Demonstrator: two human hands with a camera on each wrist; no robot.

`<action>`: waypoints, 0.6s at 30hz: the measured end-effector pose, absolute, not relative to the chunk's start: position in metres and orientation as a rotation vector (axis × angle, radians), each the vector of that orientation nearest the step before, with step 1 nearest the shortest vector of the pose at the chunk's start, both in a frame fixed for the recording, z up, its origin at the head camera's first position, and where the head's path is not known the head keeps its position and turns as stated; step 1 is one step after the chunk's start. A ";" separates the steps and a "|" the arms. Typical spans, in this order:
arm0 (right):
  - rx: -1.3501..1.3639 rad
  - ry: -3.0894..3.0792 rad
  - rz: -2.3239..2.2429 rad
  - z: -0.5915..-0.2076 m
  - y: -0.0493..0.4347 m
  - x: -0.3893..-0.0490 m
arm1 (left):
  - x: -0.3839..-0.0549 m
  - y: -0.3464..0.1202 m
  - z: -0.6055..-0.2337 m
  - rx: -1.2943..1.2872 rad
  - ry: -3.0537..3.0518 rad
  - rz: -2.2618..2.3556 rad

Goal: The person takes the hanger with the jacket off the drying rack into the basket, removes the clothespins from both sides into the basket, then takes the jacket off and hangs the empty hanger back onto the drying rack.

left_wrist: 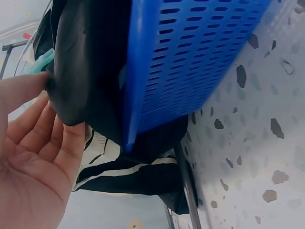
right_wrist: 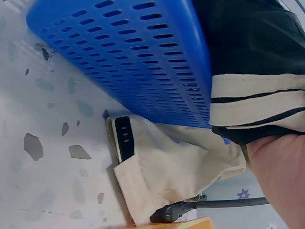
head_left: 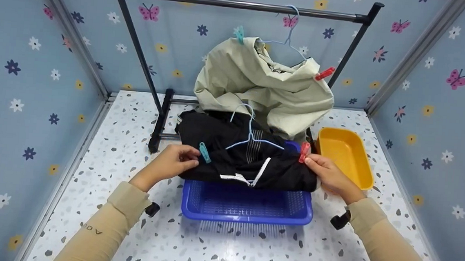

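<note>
A black jacket (head_left: 216, 133) with a white zipper lies over the blue basket (head_left: 246, 218). A light blue hanger (head_left: 252, 139) is in its neck, hook upward. A teal clothespin (head_left: 205, 152) sits on the jacket's left shoulder and a red clothespin (head_left: 304, 152) on its right. My left hand (head_left: 173, 161) pinches the jacket edge beside the teal pin; the left wrist view has the thumb on one side of the black cloth and the fingers (left_wrist: 47, 129) on the other. My right hand (head_left: 329, 174) grips the jacket just by the red pin, its fingertips hidden by cloth in the right wrist view.
Behind, a black metal rack (head_left: 225, 2) carries a pale green jacket (head_left: 256, 83) on a hanger, with a teal clothespin (head_left: 239, 34) and a red clothespin (head_left: 325, 73) at its shoulders. A yellow tub (head_left: 367, 164) stands right of the basket. Patterned walls enclose the speckled floor (head_left: 111, 171).
</note>
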State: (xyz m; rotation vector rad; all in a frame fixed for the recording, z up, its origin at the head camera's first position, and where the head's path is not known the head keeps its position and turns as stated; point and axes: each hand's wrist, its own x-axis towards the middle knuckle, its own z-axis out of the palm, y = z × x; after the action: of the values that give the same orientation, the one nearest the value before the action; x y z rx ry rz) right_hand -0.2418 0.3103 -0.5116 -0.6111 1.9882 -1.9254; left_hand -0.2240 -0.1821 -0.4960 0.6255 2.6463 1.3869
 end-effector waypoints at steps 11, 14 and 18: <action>-0.514 2.327 -1.727 -0.497 0.311 -0.242 | -0.223 -0.185 -0.504 0.749 2.648 1.308; -0.471 2.451 -1.646 -0.490 0.312 -0.243 | -0.223 -0.186 -0.506 0.769 2.657 1.302; -0.447 2.473 -1.642 -0.484 0.312 -0.247 | -0.222 -0.186 -0.508 0.782 2.661 1.300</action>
State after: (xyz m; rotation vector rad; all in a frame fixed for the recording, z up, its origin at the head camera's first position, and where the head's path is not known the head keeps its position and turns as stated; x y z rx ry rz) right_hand -0.2471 0.3115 -0.4841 -0.4470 2.4727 -1.6424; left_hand -0.2222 -0.1859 -0.5079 0.7815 2.6607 1.3001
